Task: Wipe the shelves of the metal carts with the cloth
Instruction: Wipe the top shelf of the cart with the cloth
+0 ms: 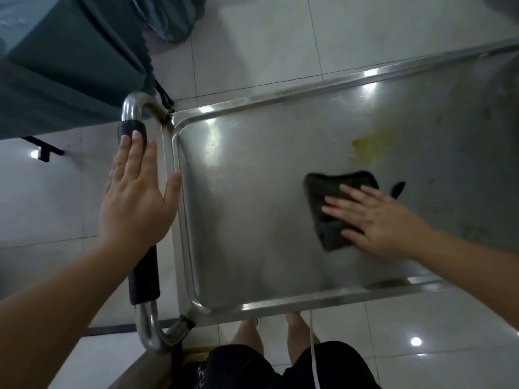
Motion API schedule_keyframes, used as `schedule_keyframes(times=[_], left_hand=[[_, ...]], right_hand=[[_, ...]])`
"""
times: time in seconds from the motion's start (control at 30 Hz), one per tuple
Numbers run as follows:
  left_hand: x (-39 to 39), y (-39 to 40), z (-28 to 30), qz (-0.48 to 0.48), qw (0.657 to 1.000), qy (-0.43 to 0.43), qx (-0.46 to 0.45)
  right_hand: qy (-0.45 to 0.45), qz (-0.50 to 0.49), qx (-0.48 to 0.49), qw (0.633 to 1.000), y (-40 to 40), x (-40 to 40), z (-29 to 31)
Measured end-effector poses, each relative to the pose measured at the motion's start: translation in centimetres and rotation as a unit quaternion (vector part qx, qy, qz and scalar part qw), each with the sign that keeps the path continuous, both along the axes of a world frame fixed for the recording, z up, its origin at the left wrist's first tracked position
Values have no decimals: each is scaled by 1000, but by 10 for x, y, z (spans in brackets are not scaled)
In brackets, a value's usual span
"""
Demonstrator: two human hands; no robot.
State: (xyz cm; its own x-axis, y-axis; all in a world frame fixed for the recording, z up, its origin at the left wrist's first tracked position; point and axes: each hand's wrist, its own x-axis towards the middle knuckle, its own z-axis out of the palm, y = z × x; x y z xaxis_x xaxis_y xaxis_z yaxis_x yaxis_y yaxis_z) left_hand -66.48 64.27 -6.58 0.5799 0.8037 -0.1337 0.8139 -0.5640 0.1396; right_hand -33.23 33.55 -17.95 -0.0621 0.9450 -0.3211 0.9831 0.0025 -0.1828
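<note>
right hand (376, 217) flat on cloth (334, 209)

The right hand (376, 217) presses a dark cloth (334, 209) flat on the cart's top shelf (252, 220). The left hand (134, 192) rests open on the handle (144, 273).

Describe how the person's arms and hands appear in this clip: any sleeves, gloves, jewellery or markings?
Both forearms are bare up to the frame's edge; no sleeves show. The left hand and right hand wear no gloves, and no rings, watch, bands or markings are visible. Fingernails look short and unpainted. Lower down, dark shorts and a thin white cord hanging in front of them are in view.
</note>
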Motion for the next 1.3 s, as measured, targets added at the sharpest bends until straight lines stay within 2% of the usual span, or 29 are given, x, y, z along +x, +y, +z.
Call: schedule_keyframes(times=[0.1, 0.23, 0.37, 0.53, 0.7, 0.8, 0.87, 0.97, 1.07, 1.13, 1.2, 1.3], left_hand=[[-1, 0, 0, 1, 1000, 1, 5], [-2, 3, -4, -3, 1000, 8, 18], [-1, 3, -6, 3, 1000, 3, 26], [0, 3, -4, 8, 1000, -15, 1], [-2, 5, -4, 2, 1000, -13, -8], [-3, 6, -6, -2, 1000, -13, -3], [-4, 7, -8, -2, 1000, -12, 3], [-5, 8, -11, -1, 1000, -14, 10], [-7, 9, -14, 0, 1000, -15, 23], [-7, 10, -15, 0, 999, -17, 28], [-7, 11, -16, 0, 999, -24, 30], [-7, 12, -18, -1, 999, -27, 32]], right_hand=[[9, -62, -8, 998, 69, 35, 2], [11, -223, -13, 975, 157, 78, 3], [1, -244, -30, 969, 191, 101, 2], [17, -231, -42, 972, 136, 71, 15], [54, -220, -2, 974, -32, -13, 17], [23, -174, -38, 984, -131, -42, 13], [8, -161, -51, 986, -159, -35, 12], [3, -275, -52, 960, -153, -30, 9], [-30, -443, -23, 896, -127, -63, 1], [-37, -510, -3, 859, -100, -104, -3], [-23, -501, 7, 865, -71, -155, -4], [45, -402, 29, 914, -23, -246, -3]])
